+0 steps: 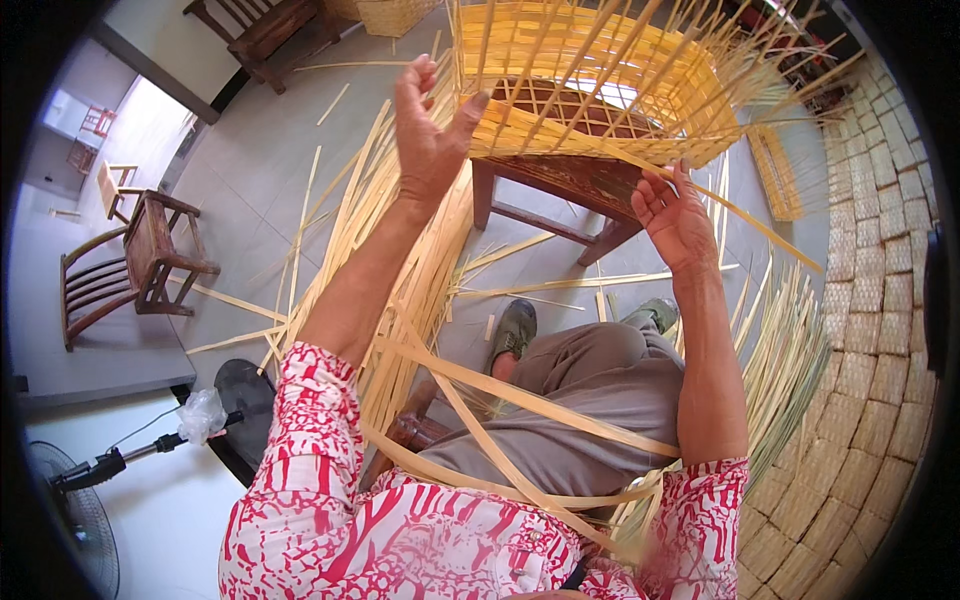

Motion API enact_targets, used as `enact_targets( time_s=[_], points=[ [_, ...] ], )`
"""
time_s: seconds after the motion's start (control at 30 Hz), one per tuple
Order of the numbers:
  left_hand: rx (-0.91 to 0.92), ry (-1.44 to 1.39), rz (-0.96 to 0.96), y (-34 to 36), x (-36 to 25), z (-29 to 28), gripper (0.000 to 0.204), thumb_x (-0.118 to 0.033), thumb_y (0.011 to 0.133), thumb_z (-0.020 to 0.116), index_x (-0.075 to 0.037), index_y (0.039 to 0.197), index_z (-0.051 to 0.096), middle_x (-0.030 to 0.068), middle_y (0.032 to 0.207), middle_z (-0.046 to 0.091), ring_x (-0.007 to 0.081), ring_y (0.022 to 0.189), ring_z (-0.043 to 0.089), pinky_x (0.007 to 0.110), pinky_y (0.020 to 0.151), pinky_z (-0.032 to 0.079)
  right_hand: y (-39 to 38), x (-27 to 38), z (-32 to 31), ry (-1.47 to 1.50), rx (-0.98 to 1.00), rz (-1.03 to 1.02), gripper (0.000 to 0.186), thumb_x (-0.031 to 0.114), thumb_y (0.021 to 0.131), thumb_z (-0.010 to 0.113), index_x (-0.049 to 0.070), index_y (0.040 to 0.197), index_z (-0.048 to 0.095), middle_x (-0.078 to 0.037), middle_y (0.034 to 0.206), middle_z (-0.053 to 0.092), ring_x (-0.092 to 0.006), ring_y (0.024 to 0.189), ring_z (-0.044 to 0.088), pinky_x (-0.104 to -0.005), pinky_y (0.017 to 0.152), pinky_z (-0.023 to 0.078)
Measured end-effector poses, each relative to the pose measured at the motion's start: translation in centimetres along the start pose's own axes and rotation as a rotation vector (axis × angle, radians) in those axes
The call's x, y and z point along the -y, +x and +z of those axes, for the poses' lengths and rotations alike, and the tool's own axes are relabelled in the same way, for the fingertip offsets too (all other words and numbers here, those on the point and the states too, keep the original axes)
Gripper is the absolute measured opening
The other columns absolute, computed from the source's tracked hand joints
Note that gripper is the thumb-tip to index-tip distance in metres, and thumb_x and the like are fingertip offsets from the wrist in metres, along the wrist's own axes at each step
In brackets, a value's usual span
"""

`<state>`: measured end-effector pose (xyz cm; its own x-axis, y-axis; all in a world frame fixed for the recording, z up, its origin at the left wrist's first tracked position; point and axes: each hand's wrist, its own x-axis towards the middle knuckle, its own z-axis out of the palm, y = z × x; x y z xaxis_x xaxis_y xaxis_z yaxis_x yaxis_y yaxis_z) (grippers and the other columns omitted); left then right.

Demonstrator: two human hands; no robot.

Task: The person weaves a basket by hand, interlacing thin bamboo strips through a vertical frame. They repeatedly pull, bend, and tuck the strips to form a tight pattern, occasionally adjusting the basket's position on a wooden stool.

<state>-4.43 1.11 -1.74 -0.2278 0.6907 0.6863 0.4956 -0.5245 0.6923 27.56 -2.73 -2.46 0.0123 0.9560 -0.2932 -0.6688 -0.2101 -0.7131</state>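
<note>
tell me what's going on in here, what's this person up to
A seated person has both hands on a yellow woven basket that sits on a dark wooden stool. The left hand is at its near left corner, thumb against the wall; the right hand is at a long strip along the near side. More loose strips cross the lap.

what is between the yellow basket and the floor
In the head view, a dark wooden stool or bench stands between the yellow basket and the grey floor.
</note>
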Motion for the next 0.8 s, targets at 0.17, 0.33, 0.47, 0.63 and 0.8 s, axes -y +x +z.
enact_targets(
  time_s=[0.17,0.33,0.47,0.63,0.8],
  points=[
    [-0.07,-0.332,-0.088,0.2,1.3,4.6,0.056,-0.033,0.101,0.061,0.005,0.138,0.043,0.0195,0.131,0.05,0.028,0.122,0.05,0.039,0.107,0.039,0.3,-0.1,0.0,0.014,0.085,-0.039,0.019,0.026,0.104,0.059,0.007,0.105,0.062,-0.013,0.099,0.069,-0.0263,0.093,0.071,-0.0417,0.085,0.061],
    [-0.171,-0.226,0.031,-0.7,1.2,5.5,0.046,-0.024,0.106,0.05,0.0,0.145,0.042,0.0126,0.137,0.052,0.0196,0.12,0.05,0.031,0.106,0.038,0.3,0.3,-0.2,0.034,0.106,-0.1,0.017,0.021,0.104,0.059,0.004,0.106,0.062,-0.012,0.1,0.069,-0.027,0.097,0.072,-0.0423,0.089,0.062],
    [-0.134,-0.293,0.016,-1.1,0.4,5.3,0.038,-0.019,0.106,0.048,-0.008,0.142,0.049,0.0073,0.123,0.054,0.0141,0.101,0.053,0.028,0.092,0.043,-0.3,0.2,1.9,0.053,-0.018,-0.173,0.017,0.017,0.103,0.06,0.002,0.11,0.061,-0.011,0.1,0.068,-0.027,0.098,0.072,-0.0415,0.09,0.063],
    [-0.128,-0.2,-0.051,-1.4,1.1,5.8,0.038,-0.019,0.103,0.05,-0.004,0.137,0.051,0.0127,0.121,0.052,0.0242,0.11,0.048,0.036,0.098,0.037,1.3,0.6,0.4,0.117,-0.012,-0.147,0.017,0.017,0.102,0.061,0.003,0.113,0.061,-0.011,0.096,0.067,-0.0258,0.093,0.072,-0.0409,0.088,0.064],
    [0.044,-0.1,-0.041,-0.5,1.4,2.3,0.031,-0.026,0.1,0.057,-0.004,0.121,0.063,0.0206,0.129,0.055,0.0311,0.124,0.05,0.041,0.106,0.039,1.8,-0.1,1.3,0.126,-0.055,-0.121,0.015,0.02,0.099,0.066,0.006,0.103,0.064,-0.01,0.087,0.068,-0.0242,0.087,0.073,-0.0408,0.083,0.064]
  ],
)
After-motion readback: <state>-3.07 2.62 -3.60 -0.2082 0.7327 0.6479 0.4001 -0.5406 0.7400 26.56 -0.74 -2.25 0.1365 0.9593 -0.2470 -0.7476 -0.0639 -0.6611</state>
